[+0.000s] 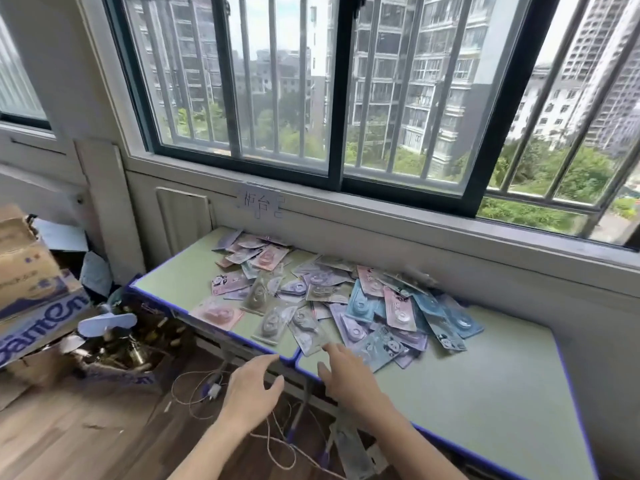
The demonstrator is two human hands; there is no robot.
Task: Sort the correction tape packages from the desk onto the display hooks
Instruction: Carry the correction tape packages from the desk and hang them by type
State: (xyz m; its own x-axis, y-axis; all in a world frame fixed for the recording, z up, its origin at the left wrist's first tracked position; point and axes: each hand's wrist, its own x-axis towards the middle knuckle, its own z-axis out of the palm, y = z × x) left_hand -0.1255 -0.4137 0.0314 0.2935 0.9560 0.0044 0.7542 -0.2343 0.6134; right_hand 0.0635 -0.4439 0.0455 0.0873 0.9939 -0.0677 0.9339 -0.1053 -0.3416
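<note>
While both hands reach toward the heap, holdings stand as follows.

Desk: green top with blue edging (485,393), set against the wall under the window; a seam near its front edge splits it into two adjoining tops.

Correction tape packages: loose overlapping heap (332,296) across the middle of the desk — pink, lilac, blue and grey cards, several with panda prints, each with a clear blister. None lifted.

Grey package: lies at the front of the heap (308,329), close to the desk's near edge, just ahead of the right fingertips.

Left hand: (251,386) held over the near edge of the desk, fingers relaxed and slightly spread, thumb apart, holding nothing.

Right hand: (349,375) above the desk top, index finger stretched toward the grey package, other fingers loosely bent, holding nothing; contact with the package cannot be told.

Paper label: taped to the wall (260,201) below the sill, handwritten characters.

Window: dark-framed sliding panes (337,98) with metal bars outside; apartment blocks and trees beyond.

Cardboard boxes: at left on the floor (31,271), one printed in blue.

Cord: thin, looped (207,393) on the wooden floor beneath the desk — a small plug on it.
</note>
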